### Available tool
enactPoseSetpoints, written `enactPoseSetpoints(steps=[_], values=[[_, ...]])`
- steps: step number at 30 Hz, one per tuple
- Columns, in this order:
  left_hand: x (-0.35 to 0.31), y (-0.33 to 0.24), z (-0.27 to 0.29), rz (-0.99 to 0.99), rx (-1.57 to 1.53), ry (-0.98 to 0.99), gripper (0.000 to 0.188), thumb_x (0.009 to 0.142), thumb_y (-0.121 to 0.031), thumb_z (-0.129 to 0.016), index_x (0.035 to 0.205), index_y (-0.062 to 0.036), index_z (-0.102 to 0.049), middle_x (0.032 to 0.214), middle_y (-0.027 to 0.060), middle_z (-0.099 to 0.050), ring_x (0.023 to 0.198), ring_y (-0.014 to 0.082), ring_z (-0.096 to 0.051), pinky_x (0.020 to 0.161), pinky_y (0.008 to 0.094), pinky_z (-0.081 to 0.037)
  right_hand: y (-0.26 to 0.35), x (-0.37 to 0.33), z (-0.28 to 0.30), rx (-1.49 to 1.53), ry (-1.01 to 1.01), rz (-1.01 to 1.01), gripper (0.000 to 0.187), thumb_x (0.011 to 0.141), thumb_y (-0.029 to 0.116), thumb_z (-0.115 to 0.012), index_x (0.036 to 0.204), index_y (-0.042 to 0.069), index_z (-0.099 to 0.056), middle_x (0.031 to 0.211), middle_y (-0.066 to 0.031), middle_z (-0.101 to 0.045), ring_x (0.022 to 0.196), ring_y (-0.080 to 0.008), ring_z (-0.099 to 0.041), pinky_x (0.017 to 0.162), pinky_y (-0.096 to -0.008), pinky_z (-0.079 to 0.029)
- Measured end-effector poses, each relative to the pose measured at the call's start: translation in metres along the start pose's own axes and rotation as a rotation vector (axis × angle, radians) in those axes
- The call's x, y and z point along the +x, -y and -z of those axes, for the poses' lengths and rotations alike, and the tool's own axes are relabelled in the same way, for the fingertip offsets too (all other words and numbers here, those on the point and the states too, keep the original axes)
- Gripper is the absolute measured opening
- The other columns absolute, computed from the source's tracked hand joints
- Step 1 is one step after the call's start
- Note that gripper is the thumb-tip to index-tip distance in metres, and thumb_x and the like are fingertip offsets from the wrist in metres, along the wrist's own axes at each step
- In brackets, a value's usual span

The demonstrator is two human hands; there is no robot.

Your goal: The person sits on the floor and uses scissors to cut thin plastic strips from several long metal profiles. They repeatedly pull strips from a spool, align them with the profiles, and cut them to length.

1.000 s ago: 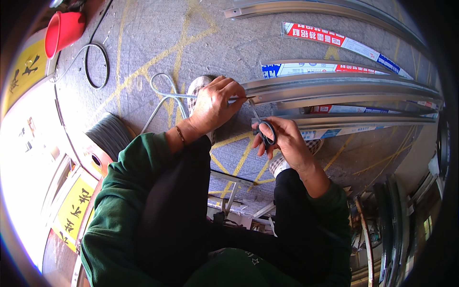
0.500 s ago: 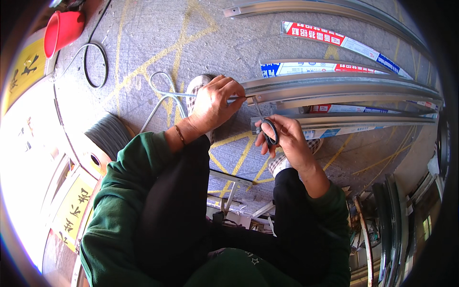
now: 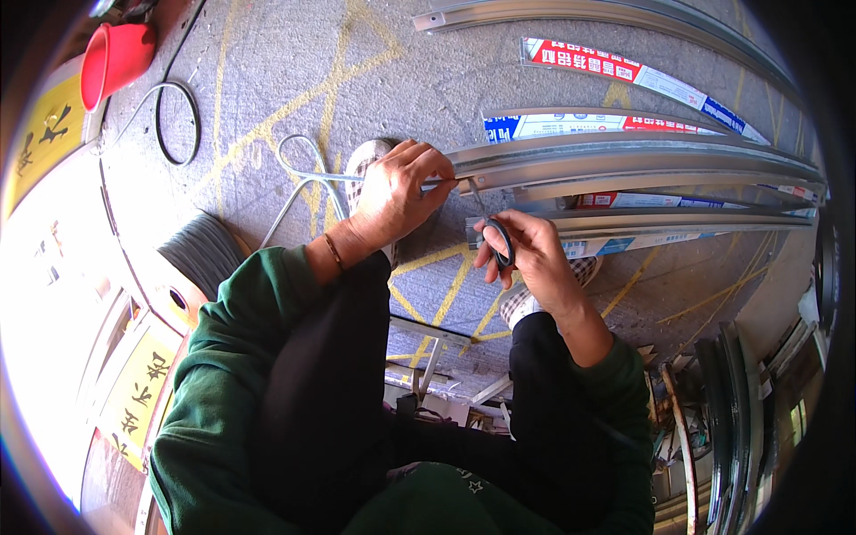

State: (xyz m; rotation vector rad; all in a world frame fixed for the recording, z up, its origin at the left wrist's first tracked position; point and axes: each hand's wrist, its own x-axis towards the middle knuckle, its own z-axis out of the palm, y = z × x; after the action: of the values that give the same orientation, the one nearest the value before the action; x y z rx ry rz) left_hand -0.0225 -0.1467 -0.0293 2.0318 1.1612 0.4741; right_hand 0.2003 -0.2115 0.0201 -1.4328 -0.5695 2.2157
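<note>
Long aluminium rail (image 3: 624, 160) lying across the concrete floor (image 3: 267, 71), near end pinned by the left hand (image 3: 397, 192), clenched over it and a thin rod. Right hand (image 3: 530, 254) just below that end, grasping black-handled scissors (image 3: 499, 241); best kept close to the rail and steadied, judging by the short reach. Left of the rail, white cable (image 3: 299, 178), black loop (image 3: 178, 125), red bucket (image 3: 116, 58); shoe (image 3: 361, 165) crowding the rail end.

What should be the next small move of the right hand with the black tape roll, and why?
Probably carry the black tape roll up toward the end of the metal rail. The left hand pinches a thin wire at that end, and the right hand holds the roll just below, with a strip seemingly stretched up toward the pinch.
</note>
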Motion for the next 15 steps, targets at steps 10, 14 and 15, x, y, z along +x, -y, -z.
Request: enactPoseSetpoints(steps=[10, 14, 15], values=[[-0.009, 0.003, 0.013, 0.102, 0.002, 0.097, 0.027, 0.079, -0.015, -0.078, 0.095, -0.008, -0.058, 0.08, 0.0067, -0.067, 0.071, 0.0249, -0.068, 0.062, 0.0368, -0.053, 0.016, -0.041, 0.085, -0.003, -0.32, 0.122, 0.03, 0.1, 0.03, -0.061, 0.109, 0.003, -0.068, 0.078, -0.0064, -0.068, 0.059, -0.0073, -0.061, 0.045, -0.0184, -0.042], [-0.013, 0.006, 0.023, 0.096, 0.026, 0.121, 0.023, 0.081, -0.015, -0.078, 0.096, -0.0072, -0.062, 0.079, 0.0074, -0.068, 0.071, 0.0246, -0.068, 0.063, 0.0357, -0.054, 0.034, -0.055, 0.138, -0.109, -0.583, 0.27, 0.034, 0.1, 0.033, -0.061, 0.11, 0.001, -0.068, 0.079, -0.0052, -0.068, 0.061, -0.0066, -0.059, 0.047, -0.0183, -0.042], [-0.014, 0.006, 0.024, 0.095, 0.018, 0.128, 0.021, 0.082, -0.015, -0.078, 0.096, -0.0073, -0.063, 0.079, 0.0077, -0.068, 0.071, 0.0248, -0.068, 0.063, 0.036, -0.054, 0.037, -0.055, 0.145, -0.135, -0.713, 0.273, 0.035, 0.1, 0.033, -0.061, 0.11, 0.0, -0.068, 0.08, -0.0056, -0.068, 0.061, -0.0066, -0.058, 0.048, -0.0186, -0.042]])
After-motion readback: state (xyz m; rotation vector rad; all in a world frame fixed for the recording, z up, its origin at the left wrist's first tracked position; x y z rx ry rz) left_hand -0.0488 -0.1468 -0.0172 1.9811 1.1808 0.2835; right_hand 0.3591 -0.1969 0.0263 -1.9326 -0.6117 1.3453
